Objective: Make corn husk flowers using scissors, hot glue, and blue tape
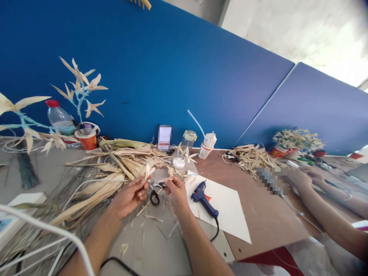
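Observation:
My left hand (132, 196) is closed in a pinch on a small pale corn husk flower (148, 173), its petals pointing up. To its right, my right hand (176, 191) has thumb and fingers pressed together; what lies between them, if anything, is too small to make out. Scissors (154, 197) with black handles show between the two hands, close to the right fingertips; I cannot tell whether they touch. A blue glue gun (204, 199) rests on a white sheet (230, 214), right of my right hand. Behind the hands stands a small white round base (178, 163) with husk flowers.
Dried corn husks (100, 188) and thin wires cover the left side. A potted husk plant (79, 96), plastic bottle (59, 117), phone (165, 138), jar (189, 140) and white cup (207, 147) line the blue partition (172, 69). Another person's hands (300, 180) are at far right.

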A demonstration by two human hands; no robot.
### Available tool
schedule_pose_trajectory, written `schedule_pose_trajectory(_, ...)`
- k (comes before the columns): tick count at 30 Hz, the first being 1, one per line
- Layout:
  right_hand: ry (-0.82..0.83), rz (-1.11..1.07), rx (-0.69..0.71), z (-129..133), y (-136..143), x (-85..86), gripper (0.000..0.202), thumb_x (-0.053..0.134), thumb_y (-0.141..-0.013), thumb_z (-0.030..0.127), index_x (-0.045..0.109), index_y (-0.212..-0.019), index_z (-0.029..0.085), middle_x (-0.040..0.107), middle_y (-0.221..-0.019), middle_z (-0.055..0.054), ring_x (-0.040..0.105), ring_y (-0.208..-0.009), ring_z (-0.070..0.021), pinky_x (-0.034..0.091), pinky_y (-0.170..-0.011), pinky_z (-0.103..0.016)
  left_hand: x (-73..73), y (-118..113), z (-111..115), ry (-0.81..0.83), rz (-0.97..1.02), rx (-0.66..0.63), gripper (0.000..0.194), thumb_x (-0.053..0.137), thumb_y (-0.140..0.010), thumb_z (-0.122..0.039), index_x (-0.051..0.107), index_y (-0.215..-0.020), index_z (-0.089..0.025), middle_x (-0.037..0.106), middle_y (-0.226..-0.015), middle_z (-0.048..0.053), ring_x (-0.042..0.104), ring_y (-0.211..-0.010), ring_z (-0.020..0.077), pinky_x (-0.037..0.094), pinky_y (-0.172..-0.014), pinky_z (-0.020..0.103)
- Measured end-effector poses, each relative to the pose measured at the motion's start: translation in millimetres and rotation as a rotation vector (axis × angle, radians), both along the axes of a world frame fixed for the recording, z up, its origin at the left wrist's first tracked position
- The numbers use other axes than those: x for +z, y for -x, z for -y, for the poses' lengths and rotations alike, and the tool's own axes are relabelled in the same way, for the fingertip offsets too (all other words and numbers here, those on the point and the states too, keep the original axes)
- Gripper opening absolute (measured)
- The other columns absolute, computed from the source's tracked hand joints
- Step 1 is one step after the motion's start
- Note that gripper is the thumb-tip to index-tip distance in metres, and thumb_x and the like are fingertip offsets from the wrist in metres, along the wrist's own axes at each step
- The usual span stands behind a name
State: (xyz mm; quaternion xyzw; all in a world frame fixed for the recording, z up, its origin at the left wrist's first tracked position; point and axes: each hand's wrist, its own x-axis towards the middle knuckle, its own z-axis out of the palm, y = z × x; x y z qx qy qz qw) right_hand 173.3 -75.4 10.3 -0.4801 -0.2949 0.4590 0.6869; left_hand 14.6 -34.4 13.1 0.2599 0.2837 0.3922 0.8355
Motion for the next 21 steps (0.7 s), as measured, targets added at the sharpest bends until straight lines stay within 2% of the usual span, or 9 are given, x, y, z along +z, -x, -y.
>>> schedule_pose_trajectory(7, 0.060, -0.105, 0.014, -1.5, 2.1, 2.6, 0.022, 0.067, -0.054, 0.028, 0.048, -0.058, 0.019, 0.046, -0.044, 0.010, 0.033, -0.033, -0.0041, 0.020, -0.037, -0.019, -2.0, -1.8, 2.2, 0.005, -0.054, -0.082, 0.010, 0.070, -0.074, -0.006, 0.063, -0.080, -0.011, 0.063, -0.074, 0.003, 0.051, -0.051, 0.0049, 0.046, -0.047, 0.017)
schedule_pose_trajectory(11, 0.082, -0.138, 0.029, -0.9, 3.1, 4.3, 0.024, 0.066, -0.054, 0.027, 0.045, -0.062, 0.020, 0.052, -0.047, 0.009, 0.033, -0.029, -0.0035, 0.018, -0.034, -0.018, -2.1, -3.1, 2.9, 0.013, -0.064, -0.084, 0.013, 0.073, -0.071, -0.007, 0.062, -0.077, -0.012, 0.063, -0.074, 0.002, 0.051, -0.050, 0.0047, 0.047, -0.046, 0.018)
schedule_pose_trajectory(17, 0.122, -0.103, 0.042, -0.7, 4.0, 3.8, 0.021, 0.063, -0.055, 0.027, 0.044, -0.060, 0.020, 0.054, -0.045, 0.008, 0.032, -0.027, -0.0030, 0.018, -0.031, -0.018, -5.3, -8.8, 5.4, 0.019, -0.120, -0.127, 0.022, 0.080, -0.065, -0.011, 0.061, -0.076, -0.013, 0.058, -0.062, -0.002, 0.052, -0.047, 0.0060, 0.046, -0.045, 0.018)
schedule_pose_trajectory(21, 0.152, -0.109, 0.042, -0.2, 3.9, 4.1, 0.020, 0.062, -0.054, 0.026, 0.044, -0.059, 0.020, 0.054, -0.045, 0.008, 0.032, -0.026, -0.0029, 0.018, -0.030, -0.018, -8.8, -12.3, 7.1, -0.016, -0.173, -0.169, 0.026, 0.082, -0.062, -0.015, 0.059, -0.074, -0.013, 0.065, -0.072, 0.001, 0.053, -0.047, 0.0056, 0.045, -0.045, 0.018)
